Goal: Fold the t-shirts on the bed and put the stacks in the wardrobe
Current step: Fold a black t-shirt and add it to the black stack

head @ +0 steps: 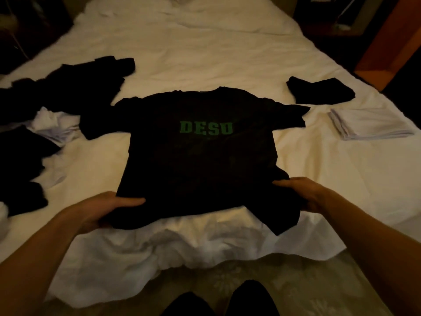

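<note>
Here I see a black t-shirt (pixel 200 156) spread front-up across the middle of the bed (pixel 205 53), its collar pointing away from me and green letters across the chest. My left hand (pixel 107 208) grips the shirt's near left corner, thumb lying on top of the cloth and the other fingers tucked beneath the hem. My right hand (pixel 300 192) grips the near right corner the same way, thumb on top, with the fabric bunched under it and a flap of the hem hanging over the near edge of the bed. Both sleeves lie out flat to either side of the shirt. To the right of the shirt, level with its collar, sits a folded black stack (pixel 321 90), and just nearer than that, apart from it, a folded white stack (pixel 369 124). To the left of the shirt lies a loose heap of unfolded dark shirts (pixel 57 87), touching the shirt's left sleeve, with a crumpled white shirt (pixel 54 126) mixed in among them. Below the near edge of the bed I can make out a patterned floor (pixel 319 293) and the dark tips of two feet (pixel 218 299).
</note>
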The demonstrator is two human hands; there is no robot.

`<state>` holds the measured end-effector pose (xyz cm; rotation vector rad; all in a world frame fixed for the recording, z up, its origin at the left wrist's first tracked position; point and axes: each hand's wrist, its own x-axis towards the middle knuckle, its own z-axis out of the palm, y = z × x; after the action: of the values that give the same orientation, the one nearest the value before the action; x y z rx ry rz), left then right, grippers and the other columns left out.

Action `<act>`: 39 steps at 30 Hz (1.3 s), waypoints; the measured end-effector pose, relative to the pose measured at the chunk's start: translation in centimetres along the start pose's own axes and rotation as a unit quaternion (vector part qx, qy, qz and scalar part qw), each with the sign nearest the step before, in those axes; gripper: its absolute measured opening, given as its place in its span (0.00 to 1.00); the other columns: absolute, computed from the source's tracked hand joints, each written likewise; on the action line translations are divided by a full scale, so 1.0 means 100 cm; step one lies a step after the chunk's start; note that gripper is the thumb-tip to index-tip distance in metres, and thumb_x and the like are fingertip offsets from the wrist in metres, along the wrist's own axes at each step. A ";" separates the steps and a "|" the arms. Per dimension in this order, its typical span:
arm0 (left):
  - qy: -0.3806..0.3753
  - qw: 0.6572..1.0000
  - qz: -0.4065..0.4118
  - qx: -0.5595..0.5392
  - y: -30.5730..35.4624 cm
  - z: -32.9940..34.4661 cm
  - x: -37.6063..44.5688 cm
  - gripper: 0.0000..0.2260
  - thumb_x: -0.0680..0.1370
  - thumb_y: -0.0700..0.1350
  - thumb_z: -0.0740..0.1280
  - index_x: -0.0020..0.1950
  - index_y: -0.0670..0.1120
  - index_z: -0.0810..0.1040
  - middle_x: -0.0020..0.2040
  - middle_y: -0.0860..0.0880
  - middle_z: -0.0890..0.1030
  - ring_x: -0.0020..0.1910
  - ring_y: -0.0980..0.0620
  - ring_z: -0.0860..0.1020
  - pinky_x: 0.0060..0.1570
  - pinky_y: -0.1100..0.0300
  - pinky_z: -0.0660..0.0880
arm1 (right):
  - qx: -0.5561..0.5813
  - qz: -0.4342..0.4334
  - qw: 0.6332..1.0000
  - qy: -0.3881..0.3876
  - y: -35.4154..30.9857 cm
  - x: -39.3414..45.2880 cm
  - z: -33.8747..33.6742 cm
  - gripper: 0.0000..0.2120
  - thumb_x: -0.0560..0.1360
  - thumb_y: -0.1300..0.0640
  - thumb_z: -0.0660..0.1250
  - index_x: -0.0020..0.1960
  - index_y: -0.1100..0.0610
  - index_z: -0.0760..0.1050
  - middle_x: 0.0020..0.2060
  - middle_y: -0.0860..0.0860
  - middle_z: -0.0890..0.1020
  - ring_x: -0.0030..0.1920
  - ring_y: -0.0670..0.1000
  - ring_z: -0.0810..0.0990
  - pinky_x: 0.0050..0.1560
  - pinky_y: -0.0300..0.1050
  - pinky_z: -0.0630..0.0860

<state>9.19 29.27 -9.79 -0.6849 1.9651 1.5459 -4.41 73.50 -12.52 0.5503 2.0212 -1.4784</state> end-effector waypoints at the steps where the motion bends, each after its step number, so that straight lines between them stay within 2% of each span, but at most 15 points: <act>1: -0.005 0.999 0.016 0.030 -0.010 0.001 0.001 0.45 0.48 0.62 0.83 0.62 0.45 0.81 0.55 0.44 0.85 0.54 0.41 0.83 0.60 0.45 0.76 | -0.002 -0.014 1.000 -0.007 0.008 -0.001 -0.001 0.26 0.68 0.53 0.76 0.59 0.67 0.76 0.53 0.60 0.83 0.53 0.60 0.82 0.55 0.56 0.79; 3: 0.015 0.997 0.055 0.061 -0.032 0.004 0.004 0.47 0.46 0.66 0.82 0.62 0.48 0.81 0.55 0.48 0.85 0.55 0.44 0.82 0.59 0.46 0.77 | 0.001 -0.020 1.000 -0.019 0.031 -0.004 0.000 0.31 0.60 0.48 0.78 0.57 0.63 0.77 0.52 0.56 0.83 0.54 0.57 0.81 0.55 0.53 0.78; 5: 0.066 0.992 0.099 0.030 -0.059 0.014 0.003 0.45 0.47 0.66 0.82 0.59 0.46 0.82 0.53 0.47 0.86 0.52 0.44 0.83 0.57 0.46 0.78 | 0.013 -0.014 0.999 -0.034 0.066 -0.008 0.003 0.34 0.57 0.46 0.78 0.59 0.60 0.77 0.54 0.54 0.82 0.56 0.56 0.80 0.54 0.51 0.77; 7: 0.159 0.973 0.161 -0.034 -0.078 0.030 -0.002 0.30 0.62 0.57 0.80 0.59 0.43 0.82 0.51 0.44 0.85 0.48 0.45 0.83 0.54 0.50 0.77 | 0.065 -0.035 0.997 -0.035 0.093 -0.013 0.007 0.33 0.62 0.47 0.77 0.63 0.60 0.76 0.58 0.55 0.82 0.59 0.56 0.79 0.55 0.50 0.76; 9: 0.234 0.946 0.211 -0.078 -0.089 0.043 -0.003 0.15 0.74 0.45 0.73 0.59 0.41 0.82 0.49 0.45 0.84 0.47 0.48 0.82 0.57 0.49 0.76 | 0.131 -0.069 0.989 -0.024 0.105 -0.017 0.013 0.26 0.71 0.52 0.74 0.65 0.62 0.74 0.60 0.56 0.81 0.59 0.57 0.79 0.58 0.50 0.75; 12: 0.281 0.922 0.236 -0.127 -0.084 0.048 -0.010 0.05 0.79 0.45 0.69 0.52 0.45 0.82 0.50 0.42 0.84 0.47 0.46 0.82 0.57 0.48 0.77 | 0.225 -0.127 0.966 0.002 0.093 -0.029 0.017 0.20 0.75 0.59 0.70 0.64 0.65 0.74 0.58 0.60 0.82 0.54 0.58 0.84 0.51 0.50 0.80; 14: 0.295 0.902 0.250 -0.193 -0.070 0.048 -0.018 0.07 0.80 0.46 0.68 0.52 0.44 0.82 0.46 0.45 0.83 0.43 0.48 0.82 0.46 0.54 0.80 | 0.291 -0.165 0.942 -0.010 0.076 -0.043 0.015 0.16 0.77 0.59 0.68 0.63 0.63 0.77 0.54 0.59 0.84 0.51 0.56 0.85 0.47 0.47 0.82; 16: 0.313 0.892 0.233 -0.228 -0.060 0.047 -0.027 0.09 0.79 0.50 0.69 0.47 0.44 0.81 0.42 0.46 0.82 0.38 0.47 0.81 0.33 0.58 0.78 | 0.331 -0.178 0.925 -0.049 0.065 -0.060 0.013 0.09 0.79 0.55 0.65 0.54 0.58 0.82 0.42 0.55 0.86 0.39 0.52 0.86 0.34 0.42 0.82; 18: 0.289 0.915 0.187 -0.211 -0.063 0.048 -0.034 0.13 0.75 0.53 0.73 0.47 0.43 0.82 0.43 0.42 0.84 0.41 0.42 0.82 0.36 0.55 0.77 | 0.322 -0.161 0.931 -0.062 0.066 -0.069 0.012 0.10 0.80 0.55 0.64 0.49 0.59 0.82 0.33 0.54 0.85 0.28 0.50 0.82 0.25 0.40 0.77; 21: 0.172 0.969 0.101 -0.147 -0.087 0.050 -0.038 0.17 0.73 0.49 0.74 0.56 0.40 0.82 0.49 0.40 0.85 0.48 0.39 0.83 0.43 0.51 0.79 | 0.176 -0.094 0.979 -0.029 0.087 -0.066 0.013 0.12 0.76 0.58 0.69 0.55 0.66 0.78 0.41 0.59 0.85 0.37 0.56 0.84 0.32 0.45 0.81; 24: 0.178 0.971 0.098 -0.124 -0.111 0.054 -0.030 0.15 0.76 0.45 0.72 0.60 0.39 0.80 0.51 0.41 0.84 0.49 0.41 0.82 0.44 0.53 0.77 | 0.079 -0.064 0.995 0.013 0.115 -0.059 0.012 0.16 0.76 0.61 0.70 0.60 0.68 0.75 0.49 0.62 0.82 0.46 0.58 0.82 0.45 0.49 0.80; 28: 0.215 0.951 0.157 -0.160 -0.135 0.055 -0.019 0.15 0.78 0.43 0.70 0.64 0.44 0.78 0.55 0.42 0.83 0.52 0.42 0.81 0.54 0.48 0.77 | 0.108 -0.114 0.988 0.009 0.133 -0.056 0.009 0.15 0.78 0.66 0.66 0.63 0.66 0.72 0.53 0.63 0.79 0.47 0.61 0.81 0.34 0.45 0.82; 31: 0.192 0.956 0.183 -0.126 -0.150 0.057 -0.019 0.20 0.78 0.37 0.69 0.69 0.45 0.73 0.60 0.42 0.80 0.56 0.42 0.80 0.59 0.45 0.76 | 0.135 -0.142 0.981 -0.013 0.139 -0.059 0.008 0.18 0.78 0.66 0.65 0.66 0.57 0.70 0.56 0.62 0.77 0.52 0.63 0.81 0.37 0.45 0.83; 35: 0.210 0.950 0.203 -0.106 -0.171 0.064 -0.021 0.26 0.78 0.32 0.67 0.74 0.46 0.67 0.59 0.40 0.80 0.55 0.42 0.80 0.56 0.46 0.77 | 0.145 -0.113 0.980 -0.077 0.157 -0.066 0.007 0.19 0.78 0.69 0.62 0.66 0.55 0.72 0.59 0.64 0.77 0.55 0.63 0.80 0.40 0.47 0.84; 39: 0.298 0.910 0.268 -0.106 -0.175 0.069 -0.029 0.22 0.79 0.39 0.67 0.72 0.52 0.70 0.54 0.37 0.82 0.52 0.39 0.81 0.53 0.43 0.79 | 0.204 -0.161 0.964 -0.062 0.164 -0.075 0.004 0.14 0.76 0.64 0.65 0.60 0.52 0.76 0.55 0.62 0.80 0.50 0.60 0.81 0.42 0.47 0.83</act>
<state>23.96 32.49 -21.42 -0.8219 2.6222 2.0788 11.59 78.14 -19.39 0.2809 1.7739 -2.0940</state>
